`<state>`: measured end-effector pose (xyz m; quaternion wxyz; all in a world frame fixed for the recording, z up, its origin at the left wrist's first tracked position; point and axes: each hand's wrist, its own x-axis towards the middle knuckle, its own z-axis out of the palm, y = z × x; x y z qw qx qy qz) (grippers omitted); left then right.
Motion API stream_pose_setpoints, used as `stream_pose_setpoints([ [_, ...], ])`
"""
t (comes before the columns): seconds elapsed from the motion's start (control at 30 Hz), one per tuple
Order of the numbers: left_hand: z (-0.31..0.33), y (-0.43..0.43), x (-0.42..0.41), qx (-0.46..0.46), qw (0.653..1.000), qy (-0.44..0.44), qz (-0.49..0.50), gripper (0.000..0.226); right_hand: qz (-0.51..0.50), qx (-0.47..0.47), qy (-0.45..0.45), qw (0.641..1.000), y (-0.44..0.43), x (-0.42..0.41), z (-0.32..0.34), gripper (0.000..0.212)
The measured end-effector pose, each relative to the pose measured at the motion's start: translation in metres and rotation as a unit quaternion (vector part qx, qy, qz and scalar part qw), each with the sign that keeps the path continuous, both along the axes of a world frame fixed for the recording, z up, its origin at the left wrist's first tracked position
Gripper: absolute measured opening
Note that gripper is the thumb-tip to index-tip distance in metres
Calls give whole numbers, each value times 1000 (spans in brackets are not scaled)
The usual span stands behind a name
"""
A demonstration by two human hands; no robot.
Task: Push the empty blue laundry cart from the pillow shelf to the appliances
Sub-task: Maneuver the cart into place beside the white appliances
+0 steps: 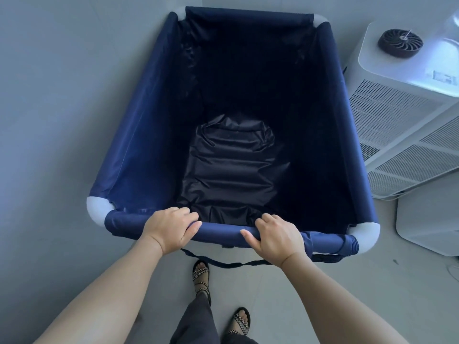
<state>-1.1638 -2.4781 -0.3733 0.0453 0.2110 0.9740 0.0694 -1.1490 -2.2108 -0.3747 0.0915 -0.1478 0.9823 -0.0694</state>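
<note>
The blue laundry cart (149,120) fills the middle of the head view, a dark blue fabric bin on a frame with grey corner pieces. Nothing lies inside it; only crumpled dark lining shows at the bottom. My left hand (171,228) grips the near top rail left of centre. My right hand (275,235) grips the same rail right of centre. A white appliance (402,115) with slatted vents stands right beside the cart's right wall.
A grey wall (62,95) runs close along the cart's left side. A second white unit (427,219) sits on the floor at the right, nearer to me. A dark round fan (400,45) lies on the appliance top. My sandalled feet (201,276) stand on the grey floor behind the cart.
</note>
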Motion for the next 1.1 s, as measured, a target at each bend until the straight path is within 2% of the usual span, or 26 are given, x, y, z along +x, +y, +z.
stream_pose_setpoints([
  [0.17, 2, -2, -42, 2, 1000, 5, -11, 53, -8, 0, 5, 1000, -3, -35, 1, 66],
  [0.37, 10, -5, -53, -10, 999, 10, -41, 36, -13, -11, 13, 1000, -9, -37, 4, 60],
  [0.53, 13, -6, -54, -9, 999, -5, -47, 40, -17, -13, 2, 1000, -10, -39, 5, 62],
  [0.7, 9, -6, -53, -8, 999, -27, -37, 54, -18, -3, 6, 1000, -11, -37, 7, 62],
  [0.9, 10, -10, -44, -37, 996, -71, -44, 48, -25, -15, -31, 999, -7, -28, 8, 60],
  [1.0, 10, -13, -22, -28, 999, -17, -36, 52, -5, -26, -46, 999, -6, -16, 10, 62],
  [1.1, 5, -7, 11, -5, 998, 41, 46, 38, 7, -23, -43, 999, -6, -1, 10, 60],
])
